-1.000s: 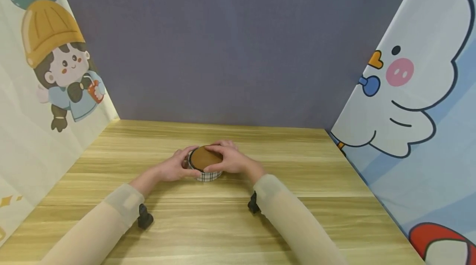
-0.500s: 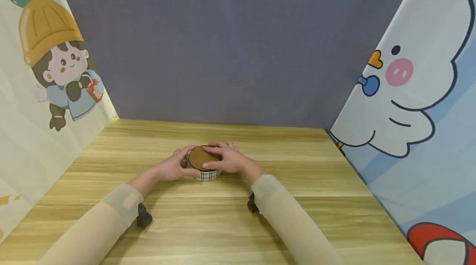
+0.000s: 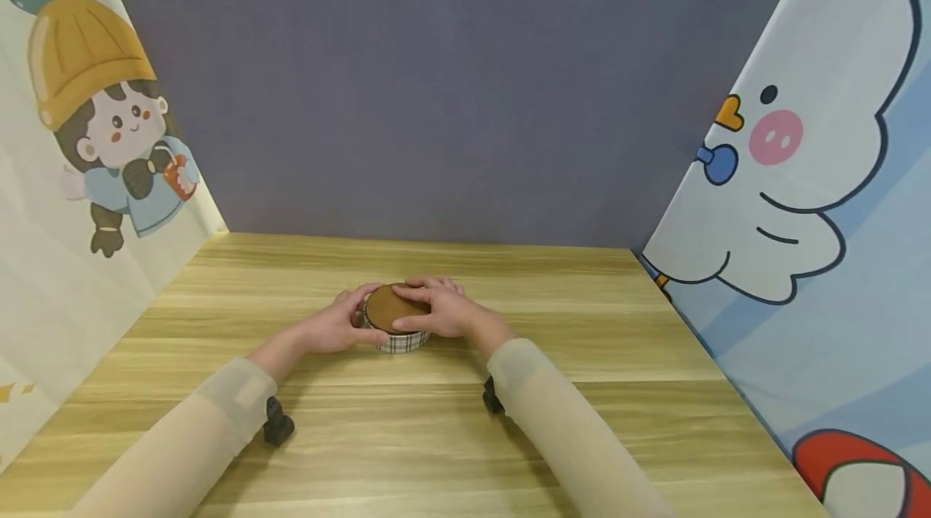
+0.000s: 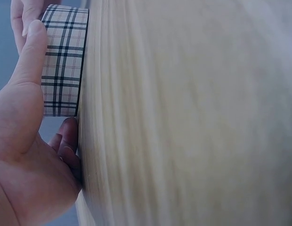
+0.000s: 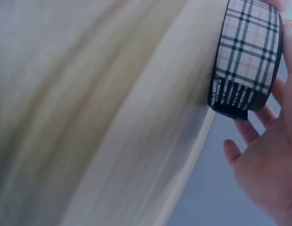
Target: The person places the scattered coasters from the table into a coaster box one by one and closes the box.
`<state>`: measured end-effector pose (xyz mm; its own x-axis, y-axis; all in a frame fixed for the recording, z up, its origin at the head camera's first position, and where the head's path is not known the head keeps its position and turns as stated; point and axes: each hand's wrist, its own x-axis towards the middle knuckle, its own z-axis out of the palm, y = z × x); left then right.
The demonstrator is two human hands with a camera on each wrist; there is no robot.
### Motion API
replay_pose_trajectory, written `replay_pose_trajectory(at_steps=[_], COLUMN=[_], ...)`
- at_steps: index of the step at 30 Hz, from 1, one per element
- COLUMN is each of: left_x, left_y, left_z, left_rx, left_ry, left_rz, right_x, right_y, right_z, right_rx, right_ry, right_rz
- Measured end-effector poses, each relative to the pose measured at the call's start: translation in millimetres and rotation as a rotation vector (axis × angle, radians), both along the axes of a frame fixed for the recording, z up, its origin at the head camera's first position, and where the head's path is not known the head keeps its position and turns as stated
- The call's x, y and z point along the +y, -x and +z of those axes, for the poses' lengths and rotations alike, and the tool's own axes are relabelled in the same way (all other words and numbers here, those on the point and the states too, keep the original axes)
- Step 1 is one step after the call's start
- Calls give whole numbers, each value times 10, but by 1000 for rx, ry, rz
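Note:
A low round box with a flat brown top (image 3: 385,309) and a plaid side (image 3: 400,343) rests on the wooden table. My left hand (image 3: 338,330) grips it from the left, its thumb along the near side, the other fingers round the far left. From the right, my right hand (image 3: 452,314) holds it with the thumb and fingertips over the brown top's edge. In the right wrist view, the plaid side (image 5: 249,44) gives way to a black slotted part (image 5: 233,96). Much of the far side is hidden by the hands.
The pale wood-grain table (image 3: 407,437) spreads around the hands. A grey backdrop (image 3: 436,98) rises behind it. Printed cartoon panels stand at the left (image 3: 44,284) and right (image 3: 865,356). Each wrist carries a small black device, like the left one (image 3: 278,423).

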<state>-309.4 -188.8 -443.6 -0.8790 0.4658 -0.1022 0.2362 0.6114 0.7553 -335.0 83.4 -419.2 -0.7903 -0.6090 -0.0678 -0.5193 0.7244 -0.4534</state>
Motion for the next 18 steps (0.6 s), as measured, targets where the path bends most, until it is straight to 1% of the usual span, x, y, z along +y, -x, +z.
replay_pose_trajectory(at_steps=[4,8,10,13,15,18], left_x=[1,10,4,-25,-57,-113], left_y=[7,-27,-52,-94,-129,-192], left_z=[-14,6,36,98,136,178], left_rx=[-6,-16,-37,-36,-9,88], left_ry=[-7,-14,-32,-40,-37,-2], left_rz=[4,-4,-6,24,59,101], right_x=[-5,14,50,183,325,601], right_y=[1,-17,-36,-75,-114,-199], right_z=[27,53,71,107,149,200], right_rx=[-26,-38,-31,6,44,115], right_ry=[-8,-11,20,93,132,111], right_rz=[16,34,26,-20,-69,-119])
